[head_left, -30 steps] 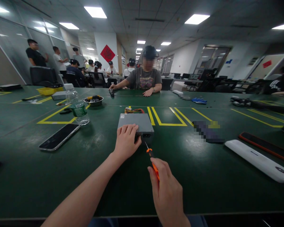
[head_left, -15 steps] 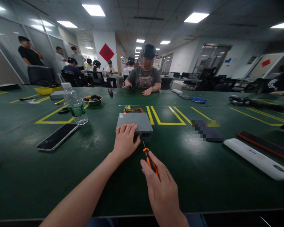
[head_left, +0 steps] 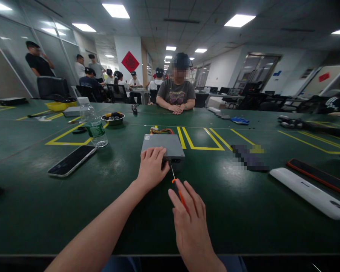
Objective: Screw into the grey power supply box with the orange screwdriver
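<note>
A flat grey metal box (head_left: 166, 145) with coloured wires at its far end lies on the green table (head_left: 31, 211) in front of me. My left hand (head_left: 151, 168) rests on its near left corner, fingers curled over the edge. My right hand (head_left: 190, 223) is closed round an orange-handled screwdriver (head_left: 178, 187). The thin tip of the tool points at the box's near face, just right of my left thumb.
A phone (head_left: 72, 160) and a water bottle (head_left: 92, 122) lie to the left, with a metal bowl (head_left: 112, 118) behind them. A white bar-shaped device (head_left: 308, 192) and a dark phone (head_left: 320, 177) lie to the right. A person sits opposite, hands on the table. Yellow tape marks run across it.
My right hand has brought the screwdriver forward and left, so its tip now reaches the box's near face. The person opposite has drawn both hands together.
</note>
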A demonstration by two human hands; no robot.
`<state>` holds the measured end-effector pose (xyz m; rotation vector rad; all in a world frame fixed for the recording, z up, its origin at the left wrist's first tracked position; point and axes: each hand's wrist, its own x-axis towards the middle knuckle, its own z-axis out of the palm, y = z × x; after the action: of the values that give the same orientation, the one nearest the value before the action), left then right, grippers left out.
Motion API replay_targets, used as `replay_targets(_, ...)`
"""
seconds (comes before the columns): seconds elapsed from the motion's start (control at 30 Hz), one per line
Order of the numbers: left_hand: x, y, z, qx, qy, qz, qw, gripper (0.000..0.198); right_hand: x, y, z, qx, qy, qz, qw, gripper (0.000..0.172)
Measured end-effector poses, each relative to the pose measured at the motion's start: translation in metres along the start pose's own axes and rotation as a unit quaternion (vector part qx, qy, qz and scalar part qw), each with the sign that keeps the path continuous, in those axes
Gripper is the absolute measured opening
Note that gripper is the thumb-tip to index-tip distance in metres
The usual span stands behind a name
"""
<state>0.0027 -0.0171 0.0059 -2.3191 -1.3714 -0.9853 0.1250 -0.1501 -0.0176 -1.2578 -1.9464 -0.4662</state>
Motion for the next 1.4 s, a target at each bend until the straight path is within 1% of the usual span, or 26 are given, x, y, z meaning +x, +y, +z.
replay_targets(0.07,0.0,0.0,0.0,-0.001,0.0,-0.002,1.0,0.034,0.0,-0.002,0.002,-0.02,-0.008,-0.034,0.999,0.04)
replay_targets(0.17,0.0,0.001,0.0,0.0,-0.001,-0.001,1.0,0.034,0.001,-0.003,0.004,-0.019,0.013,-0.041,0.999,0.035)
replay_targets(0.3,0.0,0.001,-0.001,0.004,-0.008,-0.002,1.0,0.034,0.003,-0.002,0.005,0.001,0.055,-0.01,0.998,0.022)
replay_targets(0.43,0.0,0.0,-0.001,0.007,-0.012,-0.006,1.0,0.035,0.004,0.005,0.0,-0.006,0.057,0.043,0.997,0.018)
replay_targets(0.53,0.0,0.0,-0.001,0.004,-0.014,-0.004,1.0,0.035,0.004,0.009,-0.002,0.0,0.047,0.079,0.996,0.021)
replay_targets(0.67,0.0,0.001,-0.002,0.003,-0.015,-0.004,1.0,0.034,0.001,0.002,-0.001,-0.032,0.001,0.072,0.997,0.025)
replay_targets(0.8,0.0,0.001,-0.003,0.002,-0.018,-0.007,1.0,0.034,0.001,-0.007,0.003,-0.055,0.012,0.055,0.997,0.027)
replay_targets(0.93,0.0,0.0,-0.002,0.002,-0.018,-0.006,1.0,0.035,0.005,-0.006,0.003,-0.039,0.001,0.103,0.994,0.031)
replay_targets(1.03,0.0,0.0,-0.002,0.0,-0.018,-0.004,1.0,0.035,0.009,-0.002,-0.001,-0.036,-0.013,0.116,0.993,0.034)
replay_targets(1.17,0.0,0.0,-0.003,-0.004,-0.017,-0.004,1.0,0.035,0.013,0.004,-0.006,-0.044,-0.001,0.088,0.995,0.035)
replay_targets(1.33,0.0,0.001,-0.003,-0.005,-0.018,-0.008,1.0,0.036,0.016,0.011,-0.009,-0.104,0.007,0.005,0.995,0.021)
replay_targets(1.4,0.0,0.001,-0.003,-0.004,-0.018,-0.009,1.0,0.036,0.017,0.013,-0.01,-0.128,-0.001,-0.002,0.992,0.02)
